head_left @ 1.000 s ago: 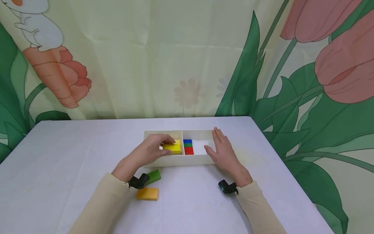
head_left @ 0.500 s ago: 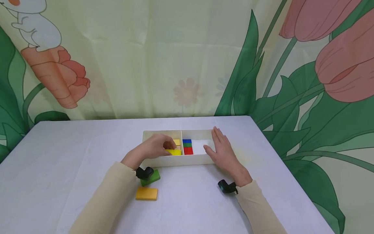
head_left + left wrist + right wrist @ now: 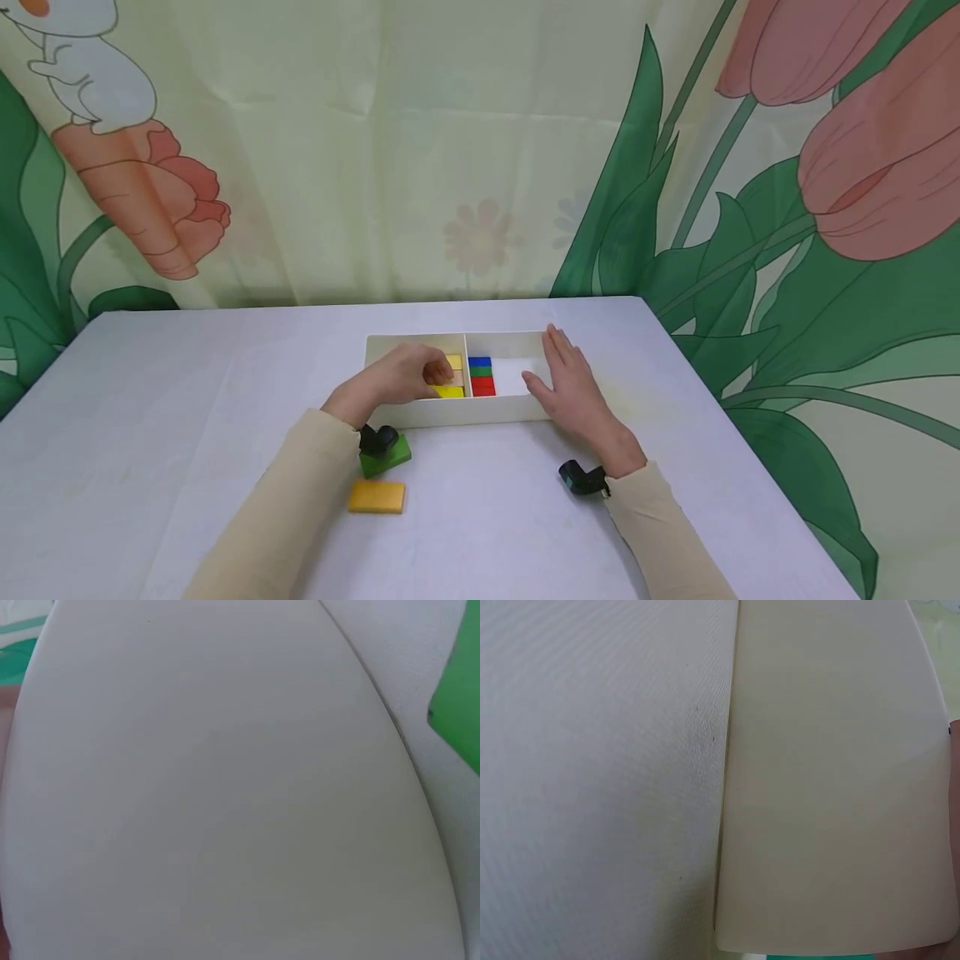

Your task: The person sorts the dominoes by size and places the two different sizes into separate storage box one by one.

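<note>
A white two-compartment box (image 3: 480,412) stands on the table. My left hand (image 3: 401,373) reaches into its left compartment, with curled fingers and thumb at a yellow block (image 3: 450,392) by the near wall. The hand hides part of that block. Behind it lie a paler yellow block (image 3: 454,362) and a beige patch. In the right compartment, blue (image 3: 480,362), green (image 3: 481,372) and red (image 3: 483,386) blocks line up along the divider. My right hand (image 3: 573,387) rests on the box's right end, fingers straight. Both wrist views mostly show the box's outer wall (image 3: 225,787).
On the white-covered table (image 3: 225,375), a green block (image 3: 393,454) lies in front of the box, partly behind the left wrist camera. Nearer still is an orange-yellow block (image 3: 377,497). A printed curtain (image 3: 375,167) hangs behind the table.
My left hand has brought the yellow block from above the compartment down to the near wall, uncovering the paler block behind. The right hand stays in place.
</note>
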Demonstrator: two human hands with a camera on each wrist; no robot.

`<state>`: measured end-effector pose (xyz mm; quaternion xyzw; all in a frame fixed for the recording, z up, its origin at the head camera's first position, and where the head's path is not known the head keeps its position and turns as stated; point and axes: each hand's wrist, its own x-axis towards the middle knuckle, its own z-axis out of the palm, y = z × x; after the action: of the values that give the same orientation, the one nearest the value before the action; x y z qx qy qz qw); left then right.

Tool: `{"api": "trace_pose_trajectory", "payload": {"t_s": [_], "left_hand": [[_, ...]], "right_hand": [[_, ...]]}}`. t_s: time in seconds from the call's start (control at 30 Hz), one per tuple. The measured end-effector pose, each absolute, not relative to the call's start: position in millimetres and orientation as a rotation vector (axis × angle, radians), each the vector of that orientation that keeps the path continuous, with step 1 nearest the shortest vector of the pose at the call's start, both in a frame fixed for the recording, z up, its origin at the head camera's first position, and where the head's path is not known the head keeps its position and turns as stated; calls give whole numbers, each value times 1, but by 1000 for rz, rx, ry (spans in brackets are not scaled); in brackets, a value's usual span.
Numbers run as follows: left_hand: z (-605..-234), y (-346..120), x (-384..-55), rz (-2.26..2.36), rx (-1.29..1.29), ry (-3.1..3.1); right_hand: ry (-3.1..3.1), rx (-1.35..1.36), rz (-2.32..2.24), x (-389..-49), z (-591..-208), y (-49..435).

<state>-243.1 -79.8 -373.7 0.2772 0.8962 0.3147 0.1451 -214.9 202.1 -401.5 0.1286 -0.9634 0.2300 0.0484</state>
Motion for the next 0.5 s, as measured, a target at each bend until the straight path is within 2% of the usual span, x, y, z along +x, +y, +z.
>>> {"api": "trace_pose_trajectory", "payload": {"t_s": [0.5], "left_hand": [[-375,-74,-245,902,699,2575]], "right_hand": [[-2935,387,697,-215,-402,203]]}}
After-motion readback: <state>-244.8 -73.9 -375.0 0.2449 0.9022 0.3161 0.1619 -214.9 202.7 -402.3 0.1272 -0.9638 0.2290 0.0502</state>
